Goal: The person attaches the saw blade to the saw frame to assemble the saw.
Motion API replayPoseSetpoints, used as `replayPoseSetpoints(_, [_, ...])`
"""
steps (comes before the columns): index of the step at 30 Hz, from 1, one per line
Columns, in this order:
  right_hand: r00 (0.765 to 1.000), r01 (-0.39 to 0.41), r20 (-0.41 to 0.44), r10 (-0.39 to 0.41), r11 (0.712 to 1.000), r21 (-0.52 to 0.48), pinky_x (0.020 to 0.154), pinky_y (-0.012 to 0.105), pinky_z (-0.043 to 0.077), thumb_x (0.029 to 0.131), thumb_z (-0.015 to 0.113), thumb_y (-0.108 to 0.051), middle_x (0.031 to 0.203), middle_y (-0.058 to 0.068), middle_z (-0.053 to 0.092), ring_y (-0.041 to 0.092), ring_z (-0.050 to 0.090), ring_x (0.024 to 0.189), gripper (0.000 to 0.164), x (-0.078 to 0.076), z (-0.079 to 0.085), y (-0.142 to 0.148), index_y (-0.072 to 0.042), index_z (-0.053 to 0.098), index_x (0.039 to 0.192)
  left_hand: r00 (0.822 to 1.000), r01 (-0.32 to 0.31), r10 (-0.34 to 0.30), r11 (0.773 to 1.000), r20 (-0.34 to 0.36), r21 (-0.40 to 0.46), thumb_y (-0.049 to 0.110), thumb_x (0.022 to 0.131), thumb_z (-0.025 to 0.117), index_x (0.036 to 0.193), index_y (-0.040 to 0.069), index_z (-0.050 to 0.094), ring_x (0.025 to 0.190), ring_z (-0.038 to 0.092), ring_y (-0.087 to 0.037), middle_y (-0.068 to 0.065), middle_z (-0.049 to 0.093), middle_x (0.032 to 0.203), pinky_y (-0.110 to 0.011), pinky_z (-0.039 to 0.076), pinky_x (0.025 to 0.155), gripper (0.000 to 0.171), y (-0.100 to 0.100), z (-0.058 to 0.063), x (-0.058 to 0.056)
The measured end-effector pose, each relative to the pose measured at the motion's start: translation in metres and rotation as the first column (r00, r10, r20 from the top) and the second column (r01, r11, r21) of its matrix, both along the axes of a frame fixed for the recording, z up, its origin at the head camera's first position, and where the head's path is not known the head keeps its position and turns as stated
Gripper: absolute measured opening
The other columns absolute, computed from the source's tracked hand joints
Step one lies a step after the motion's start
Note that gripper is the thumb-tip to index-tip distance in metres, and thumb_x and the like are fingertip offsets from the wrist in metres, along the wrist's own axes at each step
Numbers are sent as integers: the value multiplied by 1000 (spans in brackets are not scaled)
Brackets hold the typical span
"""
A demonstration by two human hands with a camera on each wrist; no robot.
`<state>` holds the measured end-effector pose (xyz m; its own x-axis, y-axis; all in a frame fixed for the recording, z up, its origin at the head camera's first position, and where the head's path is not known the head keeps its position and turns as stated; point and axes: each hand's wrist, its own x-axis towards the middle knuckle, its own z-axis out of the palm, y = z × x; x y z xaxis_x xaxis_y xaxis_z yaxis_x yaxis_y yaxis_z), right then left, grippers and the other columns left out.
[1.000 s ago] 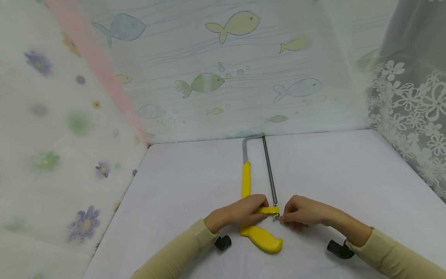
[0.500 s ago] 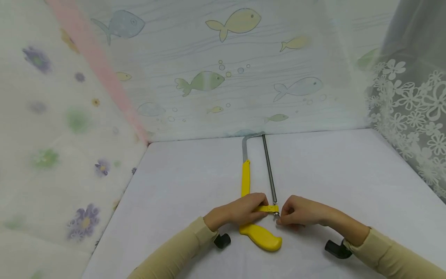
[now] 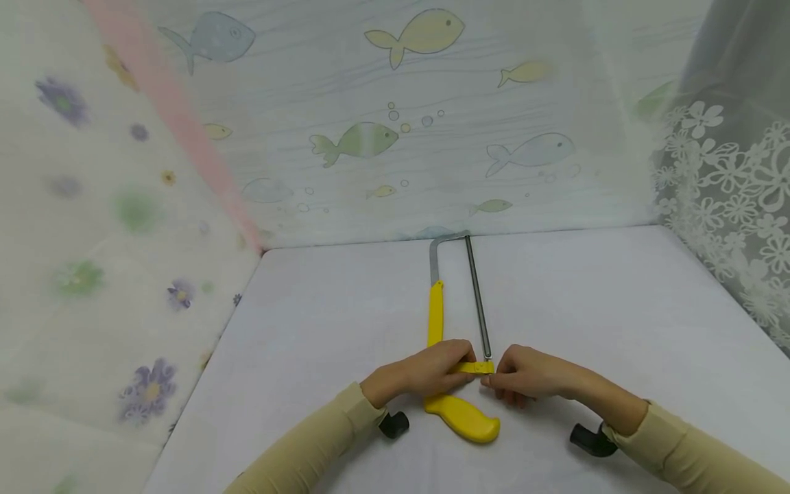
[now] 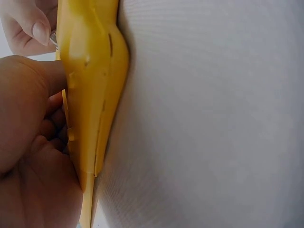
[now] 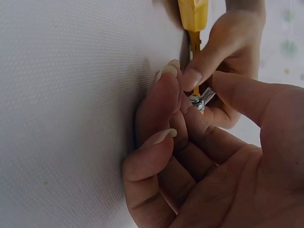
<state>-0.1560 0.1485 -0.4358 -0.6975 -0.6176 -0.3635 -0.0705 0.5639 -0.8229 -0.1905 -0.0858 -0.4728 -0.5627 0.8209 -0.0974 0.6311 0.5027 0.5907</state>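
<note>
A hacksaw (image 3: 465,420) with a yellow handle and grey metal bow lies on the white cloth, its far end toward the back wall. Its dark blade (image 3: 478,298) runs along the right side. My left hand (image 3: 434,370) grips the yellow frame just above the handle, thumb and fingers around the crosspiece; the left wrist view shows the yellow body (image 4: 90,95) close beside the palm. At the crosspiece's right end, my right hand (image 3: 535,374) has thumb and index finger on the small metal wing nut (image 5: 207,95). Its other fingers are curled close over the cloth.
White cloth (image 3: 345,295) covers the table. A fish-print curtain (image 3: 284,137) hangs behind, a flower-print sheet (image 3: 111,240) on the left, and lace (image 3: 728,192) on the right. Black wrist mounts (image 3: 395,425) sit under both forearms.
The right thumb and fingers have shifted around the wing nut, dipping below it and then coming back up and left onto it. The left hand and hacksaw stay in place.
</note>
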Motion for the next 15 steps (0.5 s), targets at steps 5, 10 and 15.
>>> replayPoseSetpoints(5, [1000, 4, 2, -4, 1000, -1, 48, 23, 39, 101, 64, -31, 61, 4, 62, 13, 49, 52, 39, 0, 0, 0, -3, 71, 75, 1000, 1, -1, 1000, -4, -3, 20, 105, 61, 113, 11, 57, 84, 51, -4, 6, 59, 101, -15, 45, 78, 13, 0, 1, 0])
replayPoseSetpoints(10, [1000, 13, -1, -13, 1000, 0, 49, 24, 41, 101, 65, -29, 63, 4, 63, 13, 52, 54, 37, 2, 1, 0, -3, 71, 75, 1000, -1, 1, 1000, 2, -3, 19, 105, 61, 114, 10, 57, 84, 51, -4, 6, 59, 101, -15, 45, 78, 13, 0, 2, 2])
replayPoseSetpoints(15, [999, 17, -28, -16, 999, 32, 52, 27, 43, 99, 66, -28, 65, 3, 64, 14, 55, 57, 33, 2, 2, 4, -5, 72, 77, 1000, -5, 5, 1000, 3, -9, 20, 104, 61, 114, 11, 58, 84, 51, -4, 6, 60, 102, -15, 45, 78, 14, 0, 3, 2])
